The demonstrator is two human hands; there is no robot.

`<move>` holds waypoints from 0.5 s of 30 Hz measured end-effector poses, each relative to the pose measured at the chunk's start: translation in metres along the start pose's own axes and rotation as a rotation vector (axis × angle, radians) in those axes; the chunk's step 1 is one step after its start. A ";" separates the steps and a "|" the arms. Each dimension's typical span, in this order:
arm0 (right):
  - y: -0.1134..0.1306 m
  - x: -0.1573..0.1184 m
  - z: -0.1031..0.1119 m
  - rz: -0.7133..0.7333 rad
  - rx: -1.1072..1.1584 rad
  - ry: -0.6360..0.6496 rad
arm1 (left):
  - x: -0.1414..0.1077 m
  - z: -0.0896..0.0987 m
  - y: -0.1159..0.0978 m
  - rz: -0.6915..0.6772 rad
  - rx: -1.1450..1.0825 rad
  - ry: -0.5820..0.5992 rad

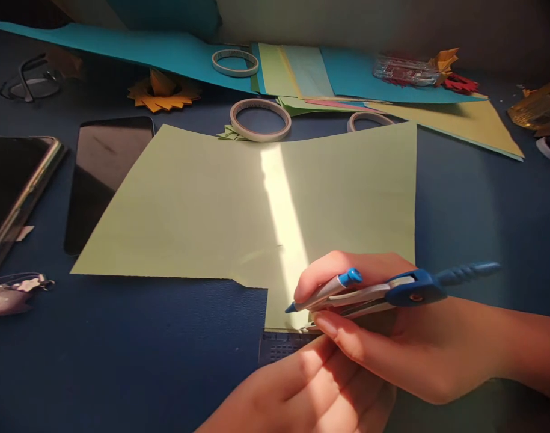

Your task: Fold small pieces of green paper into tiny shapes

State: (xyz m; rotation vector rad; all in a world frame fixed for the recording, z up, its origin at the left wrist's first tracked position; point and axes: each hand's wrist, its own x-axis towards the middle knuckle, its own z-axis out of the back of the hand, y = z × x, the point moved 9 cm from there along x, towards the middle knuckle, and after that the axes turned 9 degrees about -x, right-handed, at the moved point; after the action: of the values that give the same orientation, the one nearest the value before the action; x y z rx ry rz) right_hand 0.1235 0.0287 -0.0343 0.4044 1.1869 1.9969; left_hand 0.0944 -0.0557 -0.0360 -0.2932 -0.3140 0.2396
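- Right hand (410, 352) has thumb and fingers clamped on a compass (407, 291), which lies sideways over the lower right of the green paper (202, 204), blue handle pointing right.
- Pencil tip is over the paper's bottom tab; can't tell if it's touching. The other leg's tip is right by the ruler's (279, 346) edge.
- Left hand (315, 385) is palm up-ish under the right one, covering most of the ruler. Can't tell if it's actually pinching it, sorry.
- Only the ruler's low-number end pokes out, along the tab's bottom edge.
- Paper has a chunk missing at lower left, plus a bright strip of sun down the middle.
- Its left side overlaps a phone (106, 162); a tape roll (260, 136) sits at the top edge.
- Further back: blue paper (134, 57) with another roll (235, 72) on it, and an orange paper flower (161, 101) in front.
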 end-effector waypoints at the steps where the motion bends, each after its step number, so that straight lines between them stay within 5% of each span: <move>1: 0.000 0.000 0.000 -0.003 -0.020 0.006 | 0.000 0.000 0.000 0.001 -0.004 -0.003; 9: 0.001 0.001 -0.006 -0.054 0.080 0.062 | 0.000 0.000 0.001 0.001 0.013 -0.017; 15: -0.026 0.006 0.026 -0.129 0.468 -0.246 | -0.003 0.007 -0.007 -0.018 0.164 -0.042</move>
State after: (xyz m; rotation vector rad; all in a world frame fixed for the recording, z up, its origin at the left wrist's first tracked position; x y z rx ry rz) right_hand 0.1467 0.0558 -0.0434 0.7621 1.4743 1.4988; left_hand 0.0901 -0.0614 -0.0279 -0.1234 -0.3366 0.2520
